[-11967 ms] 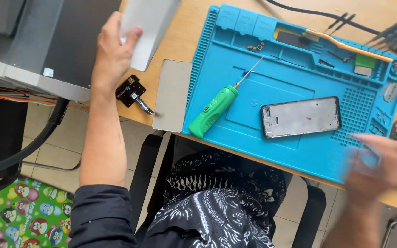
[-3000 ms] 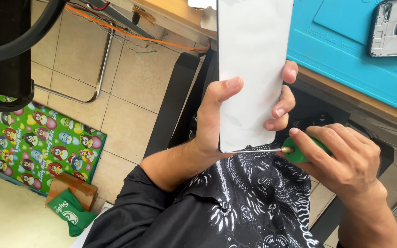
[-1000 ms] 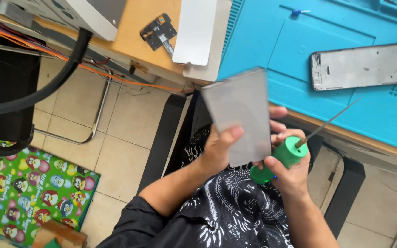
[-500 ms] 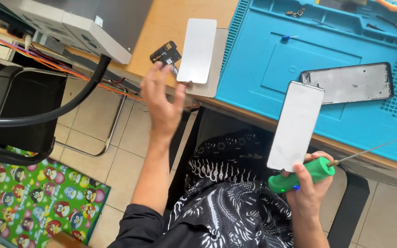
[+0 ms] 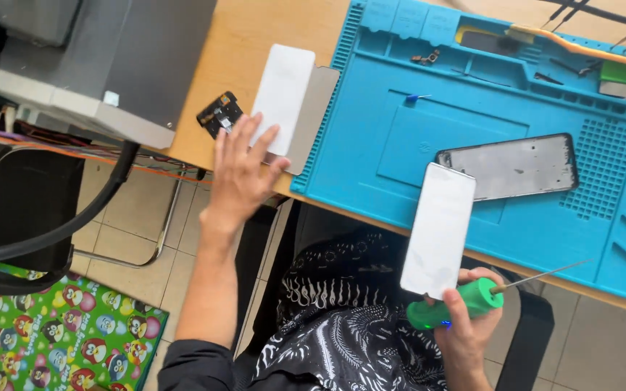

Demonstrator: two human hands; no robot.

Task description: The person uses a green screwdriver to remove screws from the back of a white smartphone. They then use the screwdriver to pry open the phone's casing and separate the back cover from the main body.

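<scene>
Since half a second ago our left hand (image 5: 239, 170) has come down flat, fingers spread, on the white panel (image 5: 282, 98) at upper centre of the bench (image 5: 251, 29). Right hand (image 5: 465, 329) grips the green screwdriver (image 5: 458, 304) and a second white panel (image 5: 440, 230), lower right. Blue mat (image 5: 400, 137) tray holds the phone frame (image 5: 512, 165); upper compartments hold small parts.

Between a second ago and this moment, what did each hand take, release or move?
The left hand let go of the white panel it held over the lap and reached out to the white sheet on the desk. The right hand now holds that panel together with the green screwdriver. The phone frame stayed on the blue mat.
</scene>
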